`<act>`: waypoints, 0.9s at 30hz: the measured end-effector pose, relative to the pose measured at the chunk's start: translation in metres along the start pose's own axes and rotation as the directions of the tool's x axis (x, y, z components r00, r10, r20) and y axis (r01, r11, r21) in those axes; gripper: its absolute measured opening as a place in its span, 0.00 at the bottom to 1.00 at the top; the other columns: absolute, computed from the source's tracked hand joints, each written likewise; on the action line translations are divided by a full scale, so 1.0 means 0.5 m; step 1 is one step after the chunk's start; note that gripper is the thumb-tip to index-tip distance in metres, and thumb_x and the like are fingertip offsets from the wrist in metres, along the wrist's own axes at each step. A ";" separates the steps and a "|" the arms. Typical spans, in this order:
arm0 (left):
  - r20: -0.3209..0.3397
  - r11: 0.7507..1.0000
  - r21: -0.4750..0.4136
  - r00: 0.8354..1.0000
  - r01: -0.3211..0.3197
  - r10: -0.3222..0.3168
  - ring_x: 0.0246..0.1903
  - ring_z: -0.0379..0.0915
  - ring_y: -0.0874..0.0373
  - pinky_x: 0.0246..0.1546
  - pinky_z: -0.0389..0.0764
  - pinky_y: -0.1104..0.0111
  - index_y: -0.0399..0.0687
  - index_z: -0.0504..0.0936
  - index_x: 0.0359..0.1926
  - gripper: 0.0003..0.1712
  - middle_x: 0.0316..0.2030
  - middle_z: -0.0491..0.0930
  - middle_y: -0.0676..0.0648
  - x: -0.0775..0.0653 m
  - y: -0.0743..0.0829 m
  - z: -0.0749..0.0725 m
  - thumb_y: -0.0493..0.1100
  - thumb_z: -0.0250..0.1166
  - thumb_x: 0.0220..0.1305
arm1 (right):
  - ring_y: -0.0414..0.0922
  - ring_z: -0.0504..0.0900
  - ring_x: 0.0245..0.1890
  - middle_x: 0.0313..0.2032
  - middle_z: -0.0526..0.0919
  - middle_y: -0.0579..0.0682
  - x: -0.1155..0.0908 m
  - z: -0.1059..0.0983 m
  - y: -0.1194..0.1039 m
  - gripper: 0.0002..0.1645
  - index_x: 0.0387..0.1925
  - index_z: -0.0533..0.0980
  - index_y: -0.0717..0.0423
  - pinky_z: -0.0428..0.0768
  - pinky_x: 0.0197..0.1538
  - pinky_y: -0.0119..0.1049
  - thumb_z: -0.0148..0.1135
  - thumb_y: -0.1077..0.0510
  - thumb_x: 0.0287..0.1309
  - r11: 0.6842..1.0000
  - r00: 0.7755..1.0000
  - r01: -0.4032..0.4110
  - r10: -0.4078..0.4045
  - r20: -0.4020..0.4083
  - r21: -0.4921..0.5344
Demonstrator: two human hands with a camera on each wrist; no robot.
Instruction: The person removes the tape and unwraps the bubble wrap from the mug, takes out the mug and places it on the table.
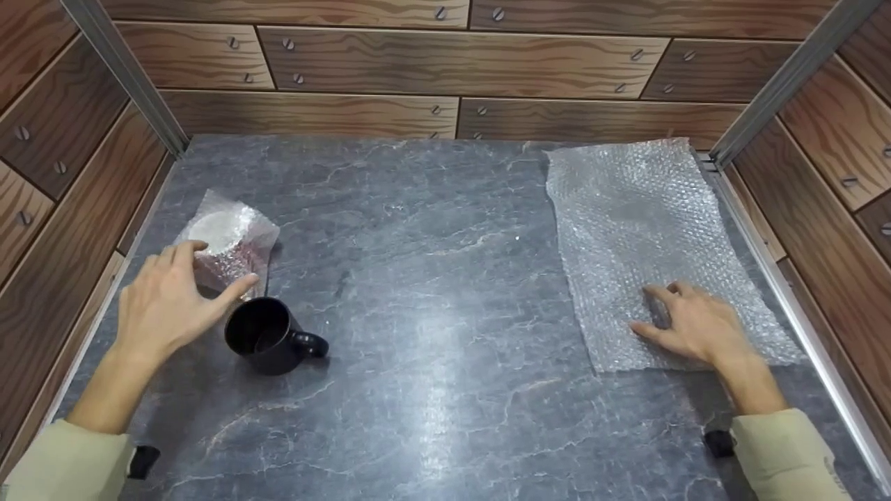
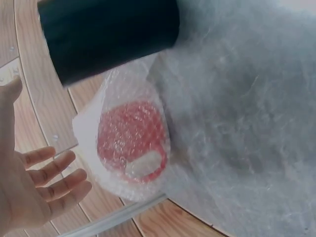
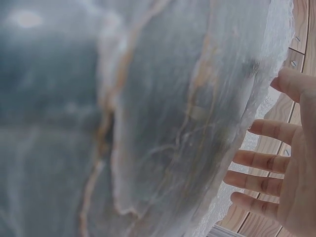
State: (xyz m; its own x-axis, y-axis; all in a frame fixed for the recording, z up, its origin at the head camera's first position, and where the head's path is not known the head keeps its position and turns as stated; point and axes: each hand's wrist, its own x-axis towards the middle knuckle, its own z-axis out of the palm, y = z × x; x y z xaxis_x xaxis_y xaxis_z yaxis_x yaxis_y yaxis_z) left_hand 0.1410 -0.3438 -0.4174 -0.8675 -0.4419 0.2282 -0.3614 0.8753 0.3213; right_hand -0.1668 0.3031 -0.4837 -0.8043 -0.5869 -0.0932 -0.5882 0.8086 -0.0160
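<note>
My left hand (image 1: 163, 303) hovers at the left with thumb and fingers spread, holding nothing. Beyond its fingertips stands a red mug wrapped in bubble wrap (image 1: 240, 257); its red body and handle (image 2: 131, 133) show through the plastic in the left wrist view. A black mug (image 1: 268, 337) stands upright just right of the left thumb, its handle pointing right. On the right, a flat sheet of bubble wrap (image 1: 633, 216) covers part of the table. Over the sheet's near part is my right hand (image 1: 696, 323), fingers loosely extended and nothing in its grasp.
The grey marbled table (image 1: 418, 278) is bounded by wood-patterned walls (image 1: 459, 62) at the back and both sides. Metal rails (image 1: 800, 334) run along the table's side edges, and metal posts (image 1: 125, 76) rise at the back corners.
</note>
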 end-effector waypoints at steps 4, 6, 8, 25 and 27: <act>-0.005 1.000 0.015 1.000 -0.011 0.011 0.47 0.76 0.28 0.33 0.77 0.42 0.34 0.73 0.67 0.55 0.52 0.79 0.25 0.020 -0.008 -0.003 0.78 0.64 0.61 | 0.78 0.82 0.48 0.65 0.71 0.80 0.003 0.001 0.003 0.54 0.74 0.68 0.55 0.85 0.35 0.66 0.57 0.20 0.63 1.000 1.000 -0.001 0.001 0.002 -0.002; 0.005 1.000 0.027 1.000 -0.011 0.011 0.48 0.75 0.27 0.37 0.77 0.40 0.33 0.72 0.67 0.56 0.53 0.78 0.25 0.031 -0.013 -0.003 0.78 0.63 0.61 | 0.78 0.82 0.47 0.66 0.70 0.80 0.005 0.002 0.004 0.55 0.74 0.68 0.55 0.85 0.33 0.65 0.57 0.20 0.63 1.000 1.000 -0.003 0.003 0.004 -0.002; 0.024 0.999 0.045 1.000 -0.005 0.004 0.51 0.74 0.26 0.42 0.77 0.34 0.33 0.71 0.68 0.57 0.56 0.76 0.24 0.043 -0.019 -0.004 0.79 0.63 0.62 | 0.79 0.82 0.47 0.66 0.70 0.80 0.006 0.004 0.004 0.55 0.74 0.68 0.55 0.84 0.32 0.63 0.57 0.20 0.63 1.000 1.000 -0.005 0.005 0.007 0.002; 0.196 0.990 0.144 0.980 0.007 -0.036 0.59 0.66 0.17 0.48 0.77 0.26 0.28 0.58 0.76 0.66 0.64 0.65 0.14 0.139 -0.044 0.003 0.81 0.59 0.63 | 0.74 0.83 0.45 0.62 0.74 0.77 0.012 0.015 0.010 0.54 0.74 0.69 0.54 0.83 0.28 0.56 0.58 0.21 0.63 1.000 1.000 -0.007 0.008 -0.010 0.017; 0.220 0.988 0.151 0.975 0.006 -0.040 0.61 0.64 0.14 0.50 0.76 0.25 0.27 0.57 0.77 0.66 0.66 0.62 0.13 0.148 -0.044 0.007 0.80 0.59 0.64 | 0.73 0.84 0.43 0.62 0.74 0.77 0.013 0.015 0.011 0.54 0.73 0.69 0.54 0.83 0.27 0.55 0.59 0.21 0.63 1.000 1.000 -0.007 0.008 -0.012 0.015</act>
State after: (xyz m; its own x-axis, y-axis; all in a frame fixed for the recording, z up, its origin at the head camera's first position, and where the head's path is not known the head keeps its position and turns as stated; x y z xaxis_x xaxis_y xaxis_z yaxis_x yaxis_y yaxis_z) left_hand 0.0837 -0.3952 -0.4110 -0.9064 -0.4224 0.0073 -0.4144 0.8922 0.1798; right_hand -0.1745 0.3041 -0.4919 -0.8098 -0.5812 -0.0810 -0.5808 0.8135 -0.0301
